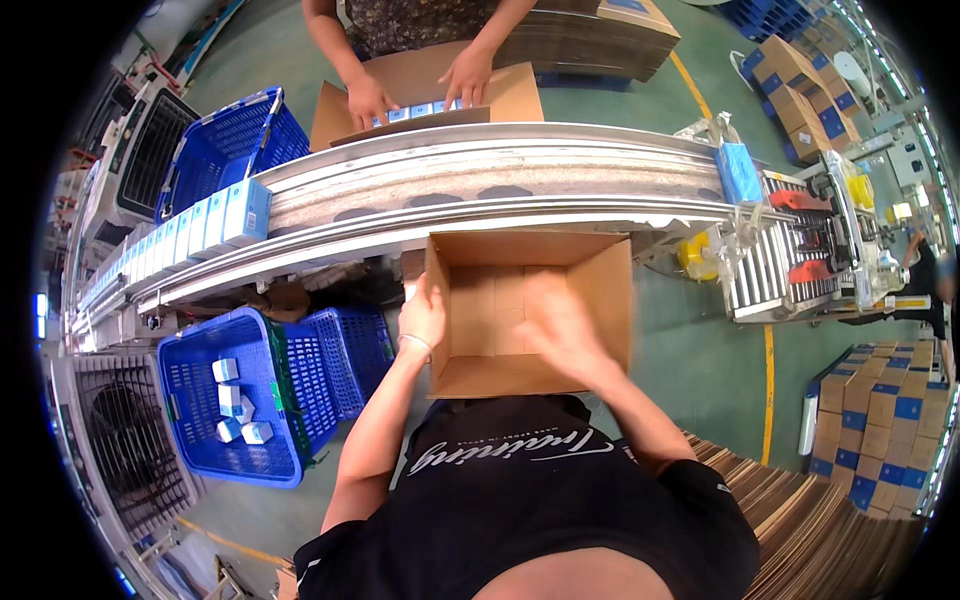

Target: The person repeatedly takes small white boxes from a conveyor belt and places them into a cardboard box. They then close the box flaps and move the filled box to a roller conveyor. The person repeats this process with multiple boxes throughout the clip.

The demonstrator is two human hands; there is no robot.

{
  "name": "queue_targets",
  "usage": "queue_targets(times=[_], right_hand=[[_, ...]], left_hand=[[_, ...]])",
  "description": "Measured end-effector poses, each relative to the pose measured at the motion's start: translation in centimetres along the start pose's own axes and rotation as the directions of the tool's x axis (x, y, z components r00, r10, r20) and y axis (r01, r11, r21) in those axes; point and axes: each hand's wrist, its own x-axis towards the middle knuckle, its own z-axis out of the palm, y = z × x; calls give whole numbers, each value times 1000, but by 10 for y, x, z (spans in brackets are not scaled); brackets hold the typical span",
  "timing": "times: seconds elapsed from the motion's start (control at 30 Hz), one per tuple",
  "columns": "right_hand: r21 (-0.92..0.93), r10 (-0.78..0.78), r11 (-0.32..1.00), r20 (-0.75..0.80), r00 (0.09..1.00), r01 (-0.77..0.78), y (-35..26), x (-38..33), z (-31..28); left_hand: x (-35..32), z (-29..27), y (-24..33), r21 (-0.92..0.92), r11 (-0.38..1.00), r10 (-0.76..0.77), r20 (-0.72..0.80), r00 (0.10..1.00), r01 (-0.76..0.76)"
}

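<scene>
An open cardboard box (532, 378) stands right in front of my body, its inner walls and bottom bare. My left hand (422, 322) is closed on the box's left side, with a thin band around the wrist. Inside the box, over its right half, is my right hand (560, 322); motion smears it, so its fingers cannot be made out. Beyond the box runs a long conveyor (400, 180), carrying a row of light-blue and white cartons (205, 226) at its left. Across it, a co-worker's hands (468, 78) reach to small cartons inside another cardboard box (515, 95).
On my left, a blue basket (165, 355) holds several small white-and-blue cartons; another blue basket (352, 362) adjoins it. Flat cardboard sheets (800, 500) are stacked at my lower right. A roller machine (785, 270) stands at the conveyor's right end; taped boxes (880, 425) stand on a pallet.
</scene>
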Motion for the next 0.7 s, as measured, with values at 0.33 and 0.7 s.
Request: queue_targets(times=[0.33, 0.7], right_hand=[[639, 509, 548, 257, 821, -540, 163, -19, -73], [-211, 544, 795, -167, 823, -568, 202, 2, -28]], left_hand=[[26, -10, -63, -437, 892, 143, 23, 989, -119], [36, -21, -99, 532, 826, -39, -275, 961, 186]])
